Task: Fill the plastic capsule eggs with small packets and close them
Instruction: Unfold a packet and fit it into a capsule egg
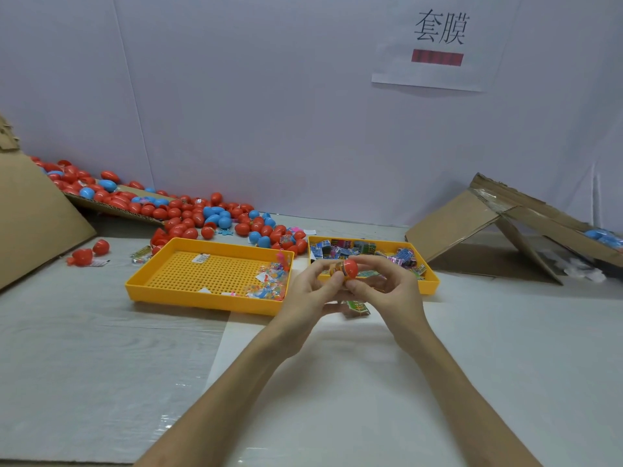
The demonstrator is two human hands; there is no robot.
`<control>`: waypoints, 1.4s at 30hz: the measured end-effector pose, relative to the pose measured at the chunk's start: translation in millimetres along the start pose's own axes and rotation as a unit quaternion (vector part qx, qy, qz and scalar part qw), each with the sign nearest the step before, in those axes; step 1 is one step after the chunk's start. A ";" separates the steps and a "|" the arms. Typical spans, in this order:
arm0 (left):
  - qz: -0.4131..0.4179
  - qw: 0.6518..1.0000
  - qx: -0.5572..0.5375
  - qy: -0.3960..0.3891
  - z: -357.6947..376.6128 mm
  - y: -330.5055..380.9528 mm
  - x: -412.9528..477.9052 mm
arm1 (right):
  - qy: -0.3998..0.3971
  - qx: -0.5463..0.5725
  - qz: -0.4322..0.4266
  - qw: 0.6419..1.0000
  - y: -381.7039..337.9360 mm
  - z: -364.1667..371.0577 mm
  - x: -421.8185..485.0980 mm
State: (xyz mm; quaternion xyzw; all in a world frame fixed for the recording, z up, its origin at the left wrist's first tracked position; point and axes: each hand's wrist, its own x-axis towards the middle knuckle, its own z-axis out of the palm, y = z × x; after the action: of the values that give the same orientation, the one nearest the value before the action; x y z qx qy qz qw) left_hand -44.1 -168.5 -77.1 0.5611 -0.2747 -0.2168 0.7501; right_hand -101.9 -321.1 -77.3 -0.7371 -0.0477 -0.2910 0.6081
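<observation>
1. Both hands meet over the bench (pixel 101 348), holding 1 red capsule egg (pixel 349 267) between them above the gap between 2 trays.
2. The left hand (pixel 312 291) pinches the egg's left end with curled thumb and fingers; the right hand (pixel 387 288) pinches its red right end the same way.
3. A green packet (pixel 358 307) shows just below the hands.
4. The left yellow tray (pixel 202 299) holds packets at its right end; the right yellow tray (pixel 429 286) is full of packets.
5. Loose red and blue eggs (pixel 202 215) pile up toward the bench's back left corner, with cardboard (pixel 472 224) at the right edge.
</observation>
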 end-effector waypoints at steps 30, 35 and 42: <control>0.165 0.960 0.191 0.123 -2.9 -3.6 2.5 | 0.051 -0.101 -0.033 0.993 1.1 6.7 -2.3; 0.198 0.938 0.252 0.133 -2.5 -6.6 2.4 | 0.042 -0.084 -0.013 0.996 0.0 6.8 -1.4; 0.223 0.909 0.333 0.108 -4.4 -10.9 3.9 | 0.003 -0.031 0.059 0.998 -0.3 -1.0 1.9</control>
State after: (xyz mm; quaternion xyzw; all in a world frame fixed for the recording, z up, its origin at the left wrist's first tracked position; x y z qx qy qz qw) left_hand -38.5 -170.8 -87.9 0.7225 -0.3663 0.1229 0.5733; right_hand -100.8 -322.5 -75.9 -0.7560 0.0065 -0.2583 0.6014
